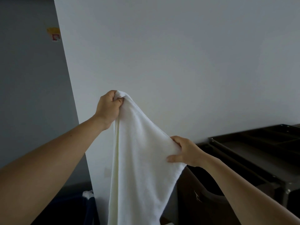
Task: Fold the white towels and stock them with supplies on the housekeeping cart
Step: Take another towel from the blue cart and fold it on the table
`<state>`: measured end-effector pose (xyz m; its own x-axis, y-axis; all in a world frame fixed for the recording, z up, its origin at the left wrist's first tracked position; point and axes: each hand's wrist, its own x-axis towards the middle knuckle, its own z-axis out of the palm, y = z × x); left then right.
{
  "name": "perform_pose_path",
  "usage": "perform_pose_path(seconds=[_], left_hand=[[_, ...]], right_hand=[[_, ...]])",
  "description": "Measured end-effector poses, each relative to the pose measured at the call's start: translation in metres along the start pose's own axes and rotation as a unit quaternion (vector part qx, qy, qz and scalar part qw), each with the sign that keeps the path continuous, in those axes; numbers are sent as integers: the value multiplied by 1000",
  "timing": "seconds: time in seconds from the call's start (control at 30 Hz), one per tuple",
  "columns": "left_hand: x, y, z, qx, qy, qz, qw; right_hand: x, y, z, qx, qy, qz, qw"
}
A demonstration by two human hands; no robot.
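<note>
A white towel (139,153) hangs in the air in front of a pale wall and runs out of view at the bottom. My left hand (108,108) grips its top corner, raised high with the fingers curled round the cloth. Lower and to the right, my right hand (185,151) holds the towel's right edge, fingers over the fabric and thumb under it. The dark housekeeping cart (253,153) stands at the right, its top tray just behind my right hand.
A pale wall (178,54) fills the view ahead, with its corner edge at the left. On the grey wall beyond is a yellow and red sticker (54,34). A dark blue bin (87,207) with something white in it sits at the lower left.
</note>
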<state>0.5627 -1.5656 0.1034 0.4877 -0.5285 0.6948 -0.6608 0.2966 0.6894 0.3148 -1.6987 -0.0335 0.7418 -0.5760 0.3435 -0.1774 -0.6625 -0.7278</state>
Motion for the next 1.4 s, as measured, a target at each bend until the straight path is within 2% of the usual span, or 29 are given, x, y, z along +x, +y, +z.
perform_pose_path(seconds=[0.13,0.27,0.33,0.5,0.73,0.97,1.23,1.4], left_hand=[[6,-20,-7,40,67,-7,997],[13,-44,-17,64,98,-25,993],[17,-57,-24,76,109,-35,991],[21,-86,-42,81,137,-53,986],[22,-95,-55,-15,128,-55,990],[27,-96,-58,-52,115,-68,990],[20,-112,-63,-4,116,-74,990],[21,-121,-70,25,139,-79,987]], right_hand=[[-9,15,6,-58,-7,14,998],[-12,16,0,-29,89,-11,996],[-12,11,-5,-65,109,-45,991],[-8,3,-11,-156,98,-80,980],[-7,5,-7,-204,5,-46,978],[-12,8,11,-203,62,-101,972],[-15,5,18,-223,21,-154,962],[-19,2,22,-232,44,-220,947]])
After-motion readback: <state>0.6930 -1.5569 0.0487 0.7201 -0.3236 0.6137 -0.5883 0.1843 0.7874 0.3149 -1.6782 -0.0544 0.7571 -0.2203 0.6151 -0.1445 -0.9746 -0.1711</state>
